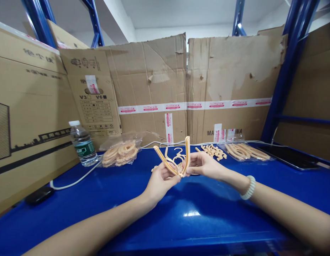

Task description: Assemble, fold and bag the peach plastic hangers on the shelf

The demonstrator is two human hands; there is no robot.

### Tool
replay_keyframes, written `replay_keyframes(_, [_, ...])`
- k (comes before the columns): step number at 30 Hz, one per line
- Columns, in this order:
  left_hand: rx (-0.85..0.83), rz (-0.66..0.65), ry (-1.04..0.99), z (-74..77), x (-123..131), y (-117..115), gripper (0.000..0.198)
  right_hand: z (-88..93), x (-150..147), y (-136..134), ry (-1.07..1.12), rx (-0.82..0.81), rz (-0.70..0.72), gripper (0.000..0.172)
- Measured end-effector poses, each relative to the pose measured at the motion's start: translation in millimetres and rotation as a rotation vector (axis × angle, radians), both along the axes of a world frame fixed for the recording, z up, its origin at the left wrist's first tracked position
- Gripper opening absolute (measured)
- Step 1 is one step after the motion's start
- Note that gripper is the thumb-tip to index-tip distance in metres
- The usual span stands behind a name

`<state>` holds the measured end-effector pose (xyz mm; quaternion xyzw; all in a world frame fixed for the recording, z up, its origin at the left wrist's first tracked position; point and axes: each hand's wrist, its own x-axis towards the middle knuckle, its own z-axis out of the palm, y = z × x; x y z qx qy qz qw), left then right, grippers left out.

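Two beige plastic hanger arms meet at their lower ends in a V above the blue table. My left hand (162, 181) is closed on the left hanger arm (165, 160), which leans outward. The nearly upright right hanger arm (187, 153) is pinched by my right hand (204, 165). My fingers partly hide the joint between the two. Behind them lie a beige hanger hook (178, 152) and a few more beige parts, partly covered by my hands and the arms.
Small beige hooks (213, 151) lie in a pile behind my right hand. Bags of beige parts stand left (120, 153) and right (247, 151). Around them are a water bottle (83, 144), a black phone (289, 158), a white cable (74, 182) and a black object (40, 195). Cardboard (154, 78) walls the back.
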<state>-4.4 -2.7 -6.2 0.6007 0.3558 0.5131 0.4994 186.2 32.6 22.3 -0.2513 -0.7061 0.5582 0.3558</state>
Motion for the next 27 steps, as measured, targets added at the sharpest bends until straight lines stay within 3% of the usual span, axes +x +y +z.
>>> replay_keyframes(15, [-0.035,0.03,-0.063,4.9,-3,3,0.034,2.0,-8,-6,-0.056,0.015,-0.198,0.032])
replay_keyframes(20, [-0.04,0.037,-0.119,17.6,-8,5,0.032,11.8,3,-1,-0.018,0.072,-0.18,0.03])
replay_keyframes(27, [-0.127,0.088,-0.306,46.5,-33,25,0.022,43.5,48,18,-0.058,0.26,-0.213,0.026])
